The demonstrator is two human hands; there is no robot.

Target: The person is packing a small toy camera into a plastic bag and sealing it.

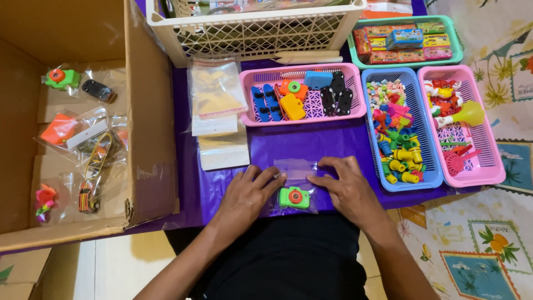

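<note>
Toy camera (294, 197): green, orange lens, clear bag (293, 186).

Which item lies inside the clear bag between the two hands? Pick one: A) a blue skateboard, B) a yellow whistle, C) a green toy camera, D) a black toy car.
C: the clear bag on the purple table cover holds a green toy camera with an orange lens, and the left hand and right hand press on the bag from either side.

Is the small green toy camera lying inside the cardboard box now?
No, the green toy camera lies in a clear plastic bag on the purple sheet, between the left hand and right hand.
</note>
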